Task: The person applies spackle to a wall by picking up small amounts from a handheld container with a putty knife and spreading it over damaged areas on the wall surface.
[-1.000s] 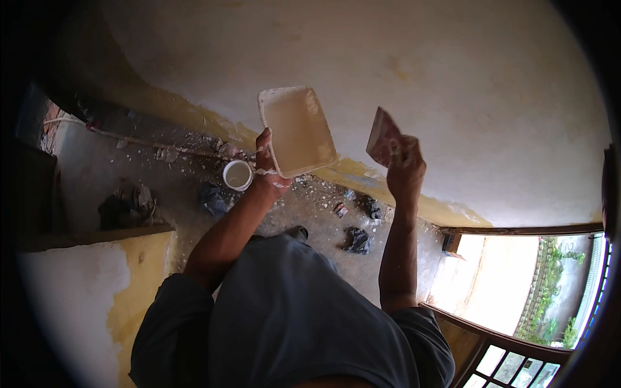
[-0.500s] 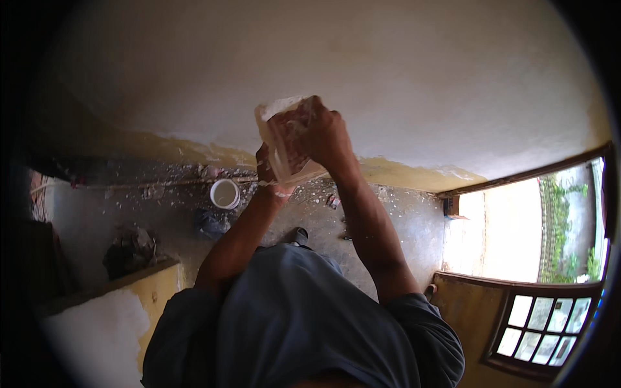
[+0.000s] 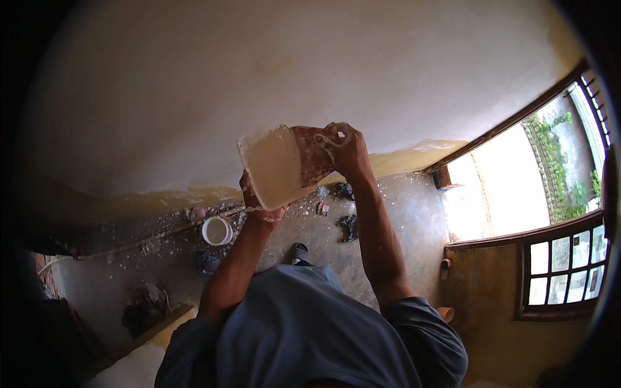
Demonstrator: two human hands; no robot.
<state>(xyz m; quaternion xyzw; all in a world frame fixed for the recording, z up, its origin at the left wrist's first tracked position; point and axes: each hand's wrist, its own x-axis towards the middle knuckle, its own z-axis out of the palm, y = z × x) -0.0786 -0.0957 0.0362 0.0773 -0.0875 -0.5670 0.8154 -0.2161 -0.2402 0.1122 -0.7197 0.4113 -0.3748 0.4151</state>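
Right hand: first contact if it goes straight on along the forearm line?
Likely the pale wall. The right hand points up the picture, with the tub off to its left, beside the held reddish flat blade. Gap to the wall: unclear from this view.

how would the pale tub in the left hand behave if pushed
The tub is probably stiff, since its outline is boxy. Its smeared rim may be slippery. Pushed at its far corner, it might tip, as the left hand supports the near side.
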